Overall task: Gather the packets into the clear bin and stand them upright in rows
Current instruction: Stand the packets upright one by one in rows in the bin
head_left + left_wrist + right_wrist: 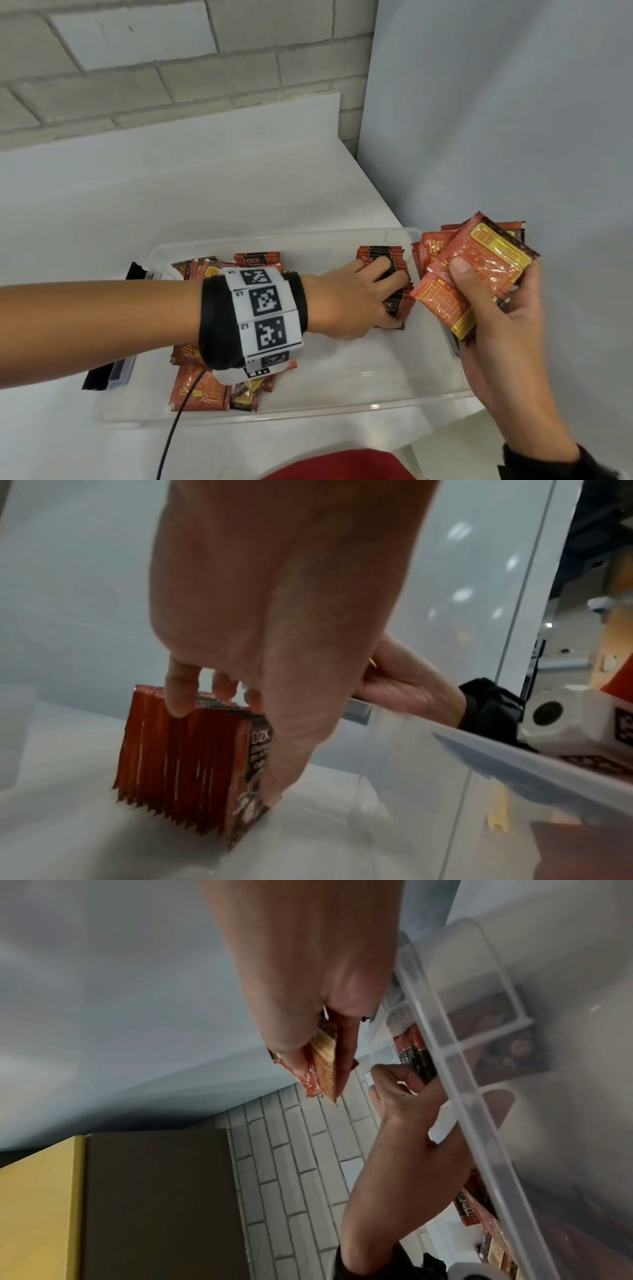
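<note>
Inside the clear bin point(363, 407) on a white table point(171, 192): left hand point(346, 301) clasping an upright row of red packets point(178, 767) at the right end. Right hand point(496, 308) just outside, gripping a fanned bunch of packets point(479, 270). Loose packets point(205, 394) heaped at the bin's left end.

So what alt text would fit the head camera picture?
A left hand holds a row of upright packets inside a clear bin, while the right hand grips a fan of orange packets. Loose packets lie at the bin's left.
</note>
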A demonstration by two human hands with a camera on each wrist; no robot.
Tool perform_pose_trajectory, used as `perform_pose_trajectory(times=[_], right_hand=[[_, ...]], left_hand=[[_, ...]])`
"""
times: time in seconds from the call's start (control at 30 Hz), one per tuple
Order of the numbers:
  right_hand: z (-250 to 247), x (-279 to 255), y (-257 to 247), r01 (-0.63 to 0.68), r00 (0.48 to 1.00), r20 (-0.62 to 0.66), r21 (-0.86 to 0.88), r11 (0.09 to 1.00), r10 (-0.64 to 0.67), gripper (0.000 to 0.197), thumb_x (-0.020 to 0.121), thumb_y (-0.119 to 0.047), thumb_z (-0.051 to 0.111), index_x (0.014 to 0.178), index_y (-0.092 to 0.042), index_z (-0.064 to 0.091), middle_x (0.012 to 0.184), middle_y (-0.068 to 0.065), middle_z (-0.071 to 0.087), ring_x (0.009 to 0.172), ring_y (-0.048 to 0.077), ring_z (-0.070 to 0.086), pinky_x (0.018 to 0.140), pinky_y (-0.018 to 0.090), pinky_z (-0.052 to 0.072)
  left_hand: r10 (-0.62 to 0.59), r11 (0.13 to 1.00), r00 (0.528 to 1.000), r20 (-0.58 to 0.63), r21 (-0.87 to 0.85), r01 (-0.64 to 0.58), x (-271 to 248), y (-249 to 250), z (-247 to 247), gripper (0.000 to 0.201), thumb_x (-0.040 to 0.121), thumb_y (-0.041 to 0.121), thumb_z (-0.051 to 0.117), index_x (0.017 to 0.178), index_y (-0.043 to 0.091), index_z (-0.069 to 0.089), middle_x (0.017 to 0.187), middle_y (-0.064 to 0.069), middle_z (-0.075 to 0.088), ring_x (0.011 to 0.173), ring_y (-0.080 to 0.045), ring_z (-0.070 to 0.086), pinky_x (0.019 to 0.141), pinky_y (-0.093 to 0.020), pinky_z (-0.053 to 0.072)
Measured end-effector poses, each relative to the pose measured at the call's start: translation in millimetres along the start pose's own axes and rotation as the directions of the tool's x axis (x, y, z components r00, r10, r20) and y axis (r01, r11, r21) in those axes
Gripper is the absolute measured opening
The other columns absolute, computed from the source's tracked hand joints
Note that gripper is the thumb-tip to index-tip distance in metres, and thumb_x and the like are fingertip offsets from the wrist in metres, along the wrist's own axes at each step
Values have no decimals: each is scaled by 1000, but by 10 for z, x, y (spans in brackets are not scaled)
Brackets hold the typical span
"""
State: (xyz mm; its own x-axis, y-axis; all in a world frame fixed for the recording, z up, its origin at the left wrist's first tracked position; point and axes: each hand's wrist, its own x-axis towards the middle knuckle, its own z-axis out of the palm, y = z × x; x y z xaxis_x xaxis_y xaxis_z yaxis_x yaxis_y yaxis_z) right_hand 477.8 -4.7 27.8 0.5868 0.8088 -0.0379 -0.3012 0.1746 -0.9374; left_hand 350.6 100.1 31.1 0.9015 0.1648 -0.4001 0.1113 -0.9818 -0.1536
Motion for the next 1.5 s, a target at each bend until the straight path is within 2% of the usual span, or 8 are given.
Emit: perform_pose_trajectory(times=[0.4, 0.53, 0.67, 0.93, 1.1, 1.23, 1.37, 1.5], right_hand=[[-6, 3, 4, -17, 1000, -15, -29, 999, 16, 41, 77, -23, 68, 114, -28, 51, 101, -6, 70, 90, 14, 71, 65, 24, 57], [-5, -3, -12, -26, 1000, -11, -29, 999, 25, 39, 74, -25, 69, 110, -30, 53, 99, -6, 71, 89, 13, 71, 65, 23, 57], [59, -8, -48, -30, 999, 17, 23, 999, 30, 45, 78, -22, 65, 121, -22, 51, 98, -6, 71, 90, 12, 70, 67, 23, 57], [440, -27, -131, -104, 987, 141, 196, 975, 77, 48, 85, -27, 55, 132, -26, 47, 104, -4, 74, 93, 13, 72, 67, 25, 58], [537, -3, -103, -131, 981, 166, 196, 972, 99, 42, 95, -31, 47, 136, -27, 47, 120, 1, 69, 113, 16, 64, 97, 38, 50], [521, 23, 13, -146, 969, 208, 65, 987, 130, 42, 99, -40, 41, 140, -28, 44, 128, 0, 64, 120, 15, 59, 107, 43, 39], [453, 57, 102, -1, 996, 82, -185, 983, 16, 43, 86, -50, 62, 125, -37, 53, 127, 2, 58, 106, 5, 62, 89, 27, 53], [290, 149, 68, 286, 958, 106, -408, 867, -266, 76, 79, -30, 77, 136, -50, 31, 127, -3, 43, 98, -1, 53, 81, 21, 50]], left_hand=[[66, 998, 997, -47, 27, -65, 39, -60, 16, 54, 101, 27, 38, 147, 50, 20, 143, -8, 19, 122, -28, 21, 95, -38, 31], [87, 965, 996, -32, -247, -92, -29, -162, -107, 46, 100, 34, 44, 142, 49, 35, 120, -2, 27, 105, -20, 19, 90, -30, 28], [-14, 715, 1000, -8, -699, 4, -276, -395, -354, 38, 87, 46, 64, 122, 32, 61, 98, 10, 35, 106, -12, 38, 86, -12, 36], [-151, 186, 971, -186, -970, -157, -366, -386, -327, 85, 78, 15, 78, 141, 28, 23, 132, 17, 44, 116, 13, 46, 93, -10, 41], [-234, -103, 922, -309, -935, -339, -286, -335, -245, 71, 92, 9, 56, 147, 27, 16, 138, 7, 46, 123, 0, 51, 98, -20, 45], [-324, -444, 883, -341, -769, -460, -212, -223, -167, 64, 92, 20, 50, 145, 43, 22, 151, -8, 37, 134, -26, 44, 108, -45, 40], [-360, -573, 884, -299, -677, -462, -181, -244, -75, 51, 98, 11, 42, 145, 27, 32, 139, -11, 48, 123, -26, 53, 102, -41, 47], [-353, -574, 905, -237, -709, -409, -190, -282, -14, 43, 95, 8, 49, 135, 25, 45, 125, -8, 61, 112, -29, 61, 91, -44, 55]])
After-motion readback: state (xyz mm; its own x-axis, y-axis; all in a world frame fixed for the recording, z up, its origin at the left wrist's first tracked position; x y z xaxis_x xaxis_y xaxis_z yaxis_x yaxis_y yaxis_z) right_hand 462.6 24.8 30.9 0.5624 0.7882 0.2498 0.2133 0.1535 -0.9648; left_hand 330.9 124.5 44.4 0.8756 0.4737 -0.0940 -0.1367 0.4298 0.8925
